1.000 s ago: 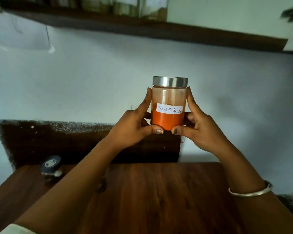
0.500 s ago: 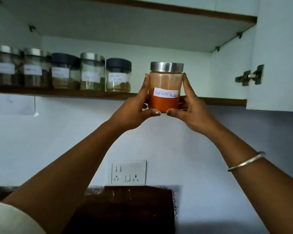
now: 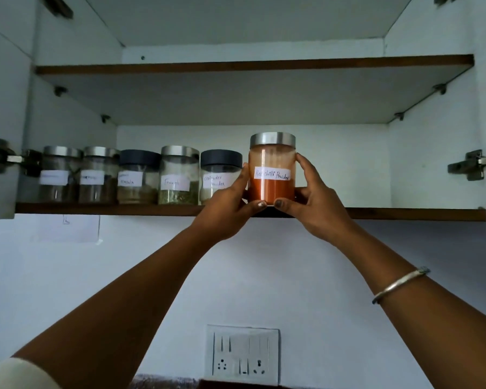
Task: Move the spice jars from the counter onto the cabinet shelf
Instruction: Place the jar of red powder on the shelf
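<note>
A glass jar of red chilli powder (image 3: 272, 175) with a steel lid and a white label is at the front edge of the lower cabinet shelf (image 3: 404, 214). My left hand (image 3: 230, 204) grips its left side and my right hand (image 3: 313, 200) grips its right side, thumbs under its base. Whether its base rests on the shelf I cannot tell. Several labelled spice jars stand in a row to its left, the nearest a black-lidded coriander jar (image 3: 219, 172), then a fennel jar (image 3: 178, 176).
The upper shelf (image 3: 253, 64) is bare. Open cabinet doors with metal hinges (image 3: 466, 164) flank both sides. The lower shelf to the right of the held jar has free room. A wall socket plate (image 3: 243, 355) sits below on the white wall.
Both hands have raised the chilli jar from above the counter up to the lower shelf. The view has tilted upward, so the counter is out of sight.
</note>
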